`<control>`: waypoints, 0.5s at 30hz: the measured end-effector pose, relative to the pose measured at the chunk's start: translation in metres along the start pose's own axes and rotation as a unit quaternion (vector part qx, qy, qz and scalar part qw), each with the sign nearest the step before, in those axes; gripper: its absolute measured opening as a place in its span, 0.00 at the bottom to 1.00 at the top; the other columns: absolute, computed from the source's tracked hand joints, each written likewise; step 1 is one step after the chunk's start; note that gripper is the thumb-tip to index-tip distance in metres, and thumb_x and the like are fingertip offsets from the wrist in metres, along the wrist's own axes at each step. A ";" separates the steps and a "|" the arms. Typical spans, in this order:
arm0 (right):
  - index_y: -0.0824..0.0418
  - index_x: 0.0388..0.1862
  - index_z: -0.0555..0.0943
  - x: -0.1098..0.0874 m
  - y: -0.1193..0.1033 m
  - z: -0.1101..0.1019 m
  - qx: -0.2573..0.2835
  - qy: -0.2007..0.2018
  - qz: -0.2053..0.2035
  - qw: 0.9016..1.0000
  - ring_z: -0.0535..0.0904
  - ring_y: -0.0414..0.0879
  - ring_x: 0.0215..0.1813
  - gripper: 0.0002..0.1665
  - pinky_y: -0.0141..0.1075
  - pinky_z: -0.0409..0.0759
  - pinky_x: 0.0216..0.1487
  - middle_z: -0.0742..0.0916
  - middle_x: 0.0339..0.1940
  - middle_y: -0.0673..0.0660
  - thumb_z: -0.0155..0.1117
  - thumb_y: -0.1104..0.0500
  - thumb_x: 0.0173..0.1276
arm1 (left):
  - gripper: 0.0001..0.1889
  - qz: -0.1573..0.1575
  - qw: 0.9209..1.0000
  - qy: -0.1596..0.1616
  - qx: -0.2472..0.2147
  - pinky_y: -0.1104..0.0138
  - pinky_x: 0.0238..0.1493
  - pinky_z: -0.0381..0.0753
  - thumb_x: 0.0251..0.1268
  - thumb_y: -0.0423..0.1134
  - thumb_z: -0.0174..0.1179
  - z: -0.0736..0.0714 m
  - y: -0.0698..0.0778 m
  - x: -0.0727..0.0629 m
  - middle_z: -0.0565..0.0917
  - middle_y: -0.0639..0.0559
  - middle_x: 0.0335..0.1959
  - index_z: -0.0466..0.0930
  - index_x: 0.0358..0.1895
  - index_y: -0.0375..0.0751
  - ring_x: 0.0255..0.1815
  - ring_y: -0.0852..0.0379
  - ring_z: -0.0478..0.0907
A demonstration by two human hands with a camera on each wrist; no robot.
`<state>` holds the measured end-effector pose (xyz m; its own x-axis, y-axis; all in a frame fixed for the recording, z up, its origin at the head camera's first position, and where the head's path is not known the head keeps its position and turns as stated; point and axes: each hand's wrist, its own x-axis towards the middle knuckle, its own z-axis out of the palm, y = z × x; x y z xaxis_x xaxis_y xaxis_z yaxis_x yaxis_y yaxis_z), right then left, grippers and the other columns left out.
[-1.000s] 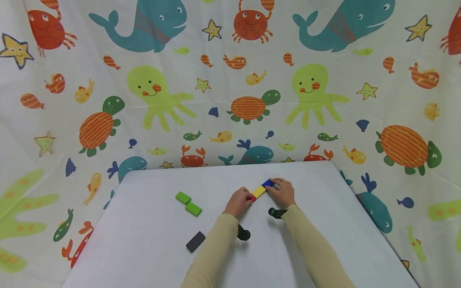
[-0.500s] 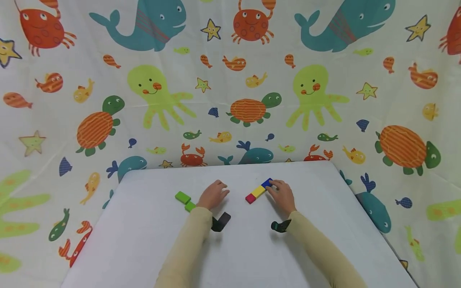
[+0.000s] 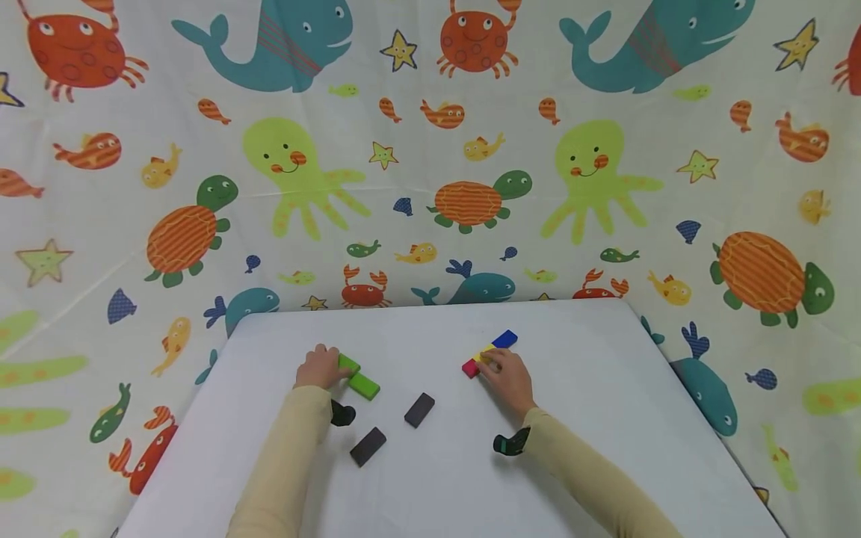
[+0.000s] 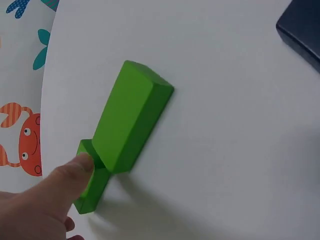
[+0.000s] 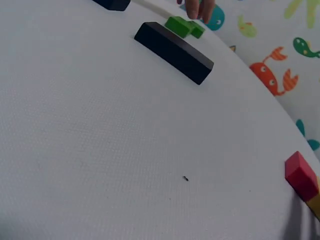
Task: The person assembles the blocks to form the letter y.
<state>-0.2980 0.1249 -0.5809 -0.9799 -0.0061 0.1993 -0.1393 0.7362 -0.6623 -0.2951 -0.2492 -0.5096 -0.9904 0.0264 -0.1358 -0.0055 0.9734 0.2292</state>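
My left hand (image 3: 319, 368) is at the farther green block (image 3: 349, 364), its thumb (image 4: 75, 170) lying against the block and the other fingers around its left end. End to end with it, slightly offset, lies the nearer green block (image 4: 127, 112). To the right, a red block (image 3: 470, 368), a yellow block (image 3: 486, 350) and a blue block (image 3: 505, 339) form a diagonal row. My right hand (image 3: 509, 376) has its bent fingertips over the yellow block, close to the red one, and partly hides it; I cannot tell whether it grips it.
Two dark blocks lie apart between the hands, one (image 3: 419, 410) nearer the middle and one (image 3: 368, 447) closer to me. All blocks lie on a white table (image 3: 444, 478). Behind its far edge hangs a curtain (image 3: 403, 224) printed with sea animals.
My left hand has left the red block and moved left to the green blocks, uncovering the dark blocks. The right hand has shifted from the blue block toward the yellow and red ones.
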 end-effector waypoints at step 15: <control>0.57 0.47 0.88 -0.006 0.000 0.006 -0.021 0.016 -0.044 0.999 0.76 0.53 0.56 0.18 0.47 0.75 0.57 0.84 0.53 0.54 0.71 0.48 0.64 | 0.20 -0.007 0.999 -0.010 -0.050 0.55 0.39 0.77 0.62 0.43 0.66 0.007 0.007 0.002 0.72 0.41 0.34 0.78 0.42 0.24 0.34 0.48 0.71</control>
<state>-0.2932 0.1214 -0.5864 -0.9587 -0.0507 0.2799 -0.2186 0.7611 -0.6107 -0.2965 -0.2407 -0.5152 -0.9870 0.0184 -0.1595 -0.0343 0.9464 0.3213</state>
